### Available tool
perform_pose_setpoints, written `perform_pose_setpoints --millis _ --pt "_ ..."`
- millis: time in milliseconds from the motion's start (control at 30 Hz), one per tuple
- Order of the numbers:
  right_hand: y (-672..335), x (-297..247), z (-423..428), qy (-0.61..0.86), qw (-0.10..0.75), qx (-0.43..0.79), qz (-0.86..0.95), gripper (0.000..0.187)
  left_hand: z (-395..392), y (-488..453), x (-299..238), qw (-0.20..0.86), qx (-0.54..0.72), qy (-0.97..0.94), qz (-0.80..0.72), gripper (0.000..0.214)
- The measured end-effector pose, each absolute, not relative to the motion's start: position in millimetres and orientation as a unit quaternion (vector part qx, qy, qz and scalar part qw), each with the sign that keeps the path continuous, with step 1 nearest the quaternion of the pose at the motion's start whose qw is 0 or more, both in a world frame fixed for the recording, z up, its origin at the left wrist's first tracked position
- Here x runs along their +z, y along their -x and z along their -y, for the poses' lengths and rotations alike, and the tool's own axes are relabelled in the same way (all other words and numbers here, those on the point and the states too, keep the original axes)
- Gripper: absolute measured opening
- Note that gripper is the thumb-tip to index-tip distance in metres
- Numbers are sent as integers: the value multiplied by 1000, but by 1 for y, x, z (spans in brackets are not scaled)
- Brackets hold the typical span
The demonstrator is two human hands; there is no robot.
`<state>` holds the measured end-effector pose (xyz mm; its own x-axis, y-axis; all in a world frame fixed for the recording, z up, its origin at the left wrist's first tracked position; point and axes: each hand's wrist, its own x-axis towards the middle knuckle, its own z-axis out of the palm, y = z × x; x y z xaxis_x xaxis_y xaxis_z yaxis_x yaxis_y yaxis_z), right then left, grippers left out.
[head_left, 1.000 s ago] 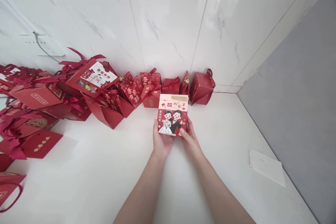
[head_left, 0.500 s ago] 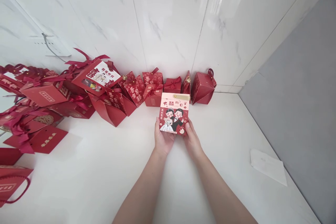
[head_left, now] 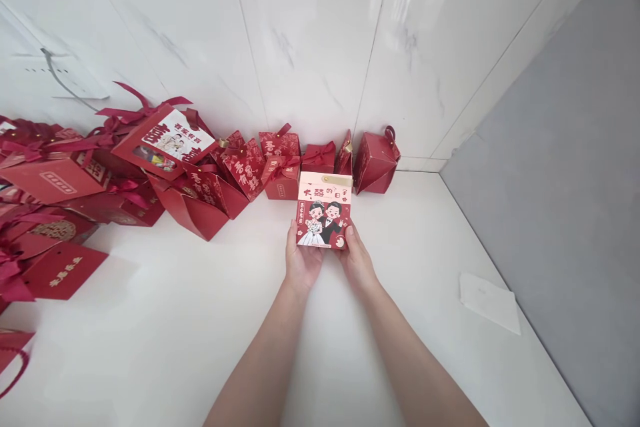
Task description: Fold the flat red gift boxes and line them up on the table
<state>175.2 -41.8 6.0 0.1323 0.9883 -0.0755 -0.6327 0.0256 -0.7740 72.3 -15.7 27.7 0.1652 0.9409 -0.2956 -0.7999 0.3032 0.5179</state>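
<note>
Both of my hands hold a small red and pink gift box [head_left: 324, 209] with a cartoon bride and groom on its front and a gold clasp on top. My left hand [head_left: 301, 260] grips its lower left corner, fingers wrapped behind it. My right hand [head_left: 358, 259] grips the lower right corner, thumb on the front face. The box stands upright just above the white tabletop [head_left: 200, 320], in front of a row of red boxes by the wall.
Several red gift boxes with ribbons [head_left: 280, 157] line the marble wall, piled thicker at the left [head_left: 75, 173]. A diamond-shaped red box [head_left: 376, 160] stands at the row's right end. A white paper [head_left: 489, 302] lies near the table's right edge by a grey wall.
My hands have carried the box a little farther from me, toward the row of red boxes. The camera has shifted slightly.
</note>
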Motion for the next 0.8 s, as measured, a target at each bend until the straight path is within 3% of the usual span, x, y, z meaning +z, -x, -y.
perform_pose_setpoints --millis 300,800 --pt "-172 8 44 304 728 581 202 51 19 -78 27 748 575 -168 -286 43" --pt "-182 8 40 308 712 618 126 40 12 -79 13 754 555 -129 -327 30"
